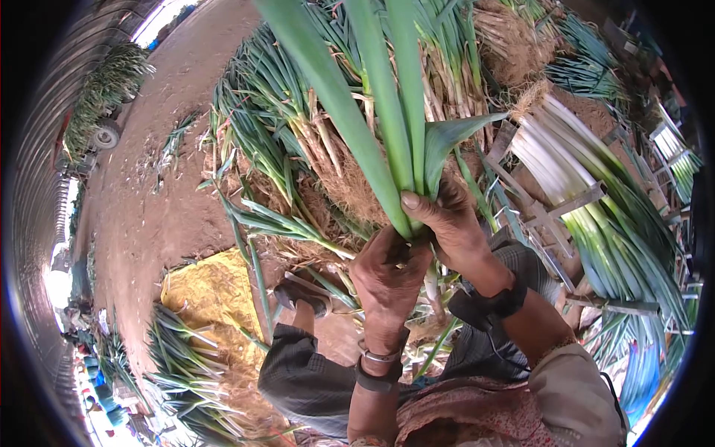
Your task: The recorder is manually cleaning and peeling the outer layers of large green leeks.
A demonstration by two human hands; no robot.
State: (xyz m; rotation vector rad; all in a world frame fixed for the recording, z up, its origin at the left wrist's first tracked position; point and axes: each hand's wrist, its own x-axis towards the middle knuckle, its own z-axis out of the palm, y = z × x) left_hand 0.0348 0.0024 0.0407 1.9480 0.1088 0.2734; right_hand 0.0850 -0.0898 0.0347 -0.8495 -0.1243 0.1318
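Note:
A large Welsh onion (pixel 391 112) rises in front of me, its broad green leaves fanning away toward the top of the view. My left hand (pixel 391 274) is closed around it where the leaves come together. Just above and to the right, my right hand (pixel 455 223) pinches the leaf bases, thumb on the near side. One leaf bends off to the right over that hand. Below the hands a pale stalk (pixel 433 288) shows between my knees; whether it belongs to the held onion I cannot tell. My fingers hide the part they grip.
Bundles of rooted onions (pixel 313 123) lie on the dirt floor ahead. To the right, a metal rack (pixel 575 201) carries trimmed onions with white stalks (pixel 550 151). A yellow sheet (pixel 215 285) and more onions (pixel 190 369) lie at left. Farther back stands a loaded cart (pixel 106 134).

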